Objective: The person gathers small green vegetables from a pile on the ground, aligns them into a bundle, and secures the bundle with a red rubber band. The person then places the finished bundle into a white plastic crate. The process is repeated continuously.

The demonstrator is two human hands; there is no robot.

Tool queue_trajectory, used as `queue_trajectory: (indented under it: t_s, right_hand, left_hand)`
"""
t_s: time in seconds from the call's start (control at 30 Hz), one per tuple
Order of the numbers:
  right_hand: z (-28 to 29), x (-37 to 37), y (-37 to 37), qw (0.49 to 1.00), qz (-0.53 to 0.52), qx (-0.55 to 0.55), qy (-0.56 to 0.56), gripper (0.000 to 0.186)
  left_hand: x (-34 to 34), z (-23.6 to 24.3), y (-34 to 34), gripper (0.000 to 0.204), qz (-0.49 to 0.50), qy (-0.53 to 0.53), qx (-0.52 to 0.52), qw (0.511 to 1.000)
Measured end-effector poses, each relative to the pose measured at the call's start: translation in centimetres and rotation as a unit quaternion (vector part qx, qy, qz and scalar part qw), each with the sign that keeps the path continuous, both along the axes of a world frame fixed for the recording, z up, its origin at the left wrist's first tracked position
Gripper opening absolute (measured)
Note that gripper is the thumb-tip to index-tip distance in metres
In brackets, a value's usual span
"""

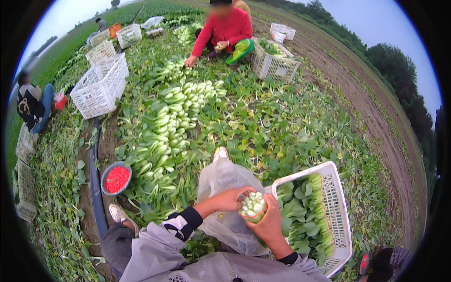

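My left hand (229, 199) and my right hand (267, 224) are closed around a bunch of bok choy (253, 202), its pale cut ends facing up and an orange band around it. They hold it above a translucent plastic sheet (217, 176) over my legs, beside a white crate (341, 218) at the right. Inside the crate lie banded bunches of greens (305, 221), packed in rows. A blue-grey bowl of small red pieces (116, 179) sits on the left, next to a long row of loose bok choy (174, 117).
A person in red (225, 28) crouches ahead among cut greens, beside a crate (275, 66). More crates (98, 89) stand at the left, near a seated person (33, 103). A dark hose (96, 164) runs along the soil. Another person's leg (383, 263) shows at lower right.
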State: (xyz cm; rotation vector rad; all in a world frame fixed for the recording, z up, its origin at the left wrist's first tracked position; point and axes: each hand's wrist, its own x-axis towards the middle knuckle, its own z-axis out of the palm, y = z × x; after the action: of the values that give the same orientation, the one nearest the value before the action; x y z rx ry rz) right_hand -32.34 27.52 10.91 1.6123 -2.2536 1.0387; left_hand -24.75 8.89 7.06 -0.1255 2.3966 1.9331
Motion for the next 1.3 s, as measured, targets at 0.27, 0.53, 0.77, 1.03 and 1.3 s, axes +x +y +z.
queue_trajectory:
  t_s: [0.27, 0.53, 0.77, 1.03, 1.3]
  right_hand:
    - [-0.5, 0.3, 0.2, 0.999, -0.02, 0.009, -0.047, 0.097]
    - [0.5, 0.4, 1.3, 0.977, -0.064, 0.071, -0.192, 0.106]
    - [-0.2, -0.1, 2.9, 0.979, -0.071, 0.036, -0.187, 0.107]
    - [3.0, 1.6, 5.2, 0.983, -0.087, -0.045, -0.156, 0.107]
    - [4.0, 3.7, 5.9, 0.983, -0.065, -0.075, -0.155, 0.107]
  left_hand:
    - [3.5, -1.9, 5.0, 0.082, 0.15, 0.092, 0.14, 0.974]
    - [3.3, -0.3, 8.6, 0.073, 0.292, 0.106, 0.259, 0.915]
    - [2.3, 1.2, 11.0, 0.062, 0.33, 0.07, 0.472, 0.815]
    - [2.8, 3.3, 10.6, 0.057, 0.196, 0.116, 0.51, 0.829]
    - [-0.1, 10.3, 10.5, 0.072, 0.091, 0.196, 0.341, 0.915]
